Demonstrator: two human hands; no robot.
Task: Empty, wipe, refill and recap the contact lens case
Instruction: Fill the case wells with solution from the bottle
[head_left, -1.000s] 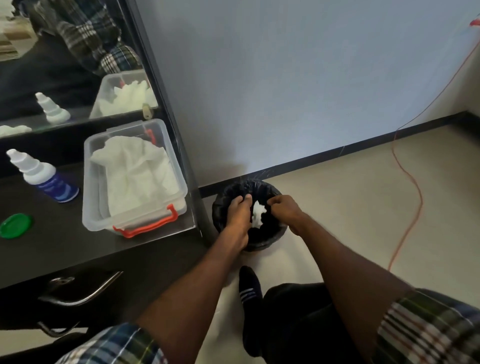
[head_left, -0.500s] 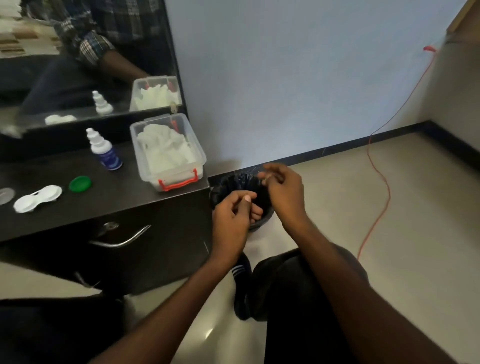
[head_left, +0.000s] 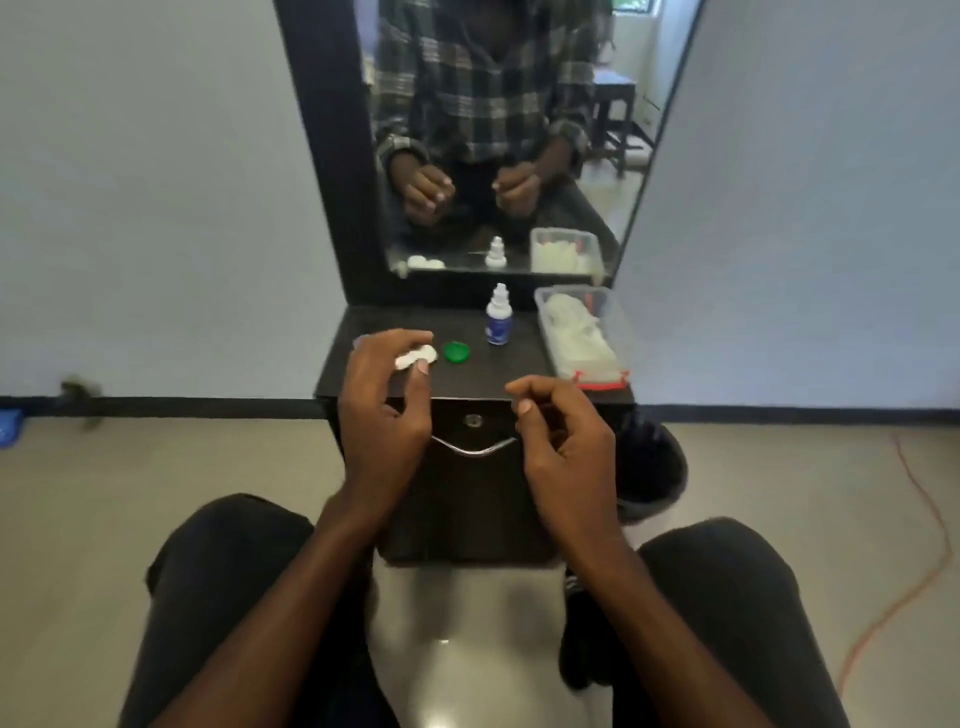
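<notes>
The small white plastic contact lens case (head_left: 417, 356) lies on the dark cabinet top (head_left: 467, 376) beneath the loosely curled, empty left hand (head_left: 387, 400); light, rigid, likely slick, best pinched at its waist.

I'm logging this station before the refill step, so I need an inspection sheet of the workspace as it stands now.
Surface: dark cabinet top, below a mirror.
Job's things: white lens case on the top, partly hidden by the left hand; green cap lying loose beside it; solution bottle upright, nozzle uncapped.
Clutter: clear tub of white tissues at the right edge.
Hands: left hand hovers in front of the case, fingers loosely curled, contact unclear; right hand loosely curled, holding nothing.
Cables: orange cord across the floor at right.
Surroundings: black bin right of the cabinet; drawer handle; pale walls.
</notes>
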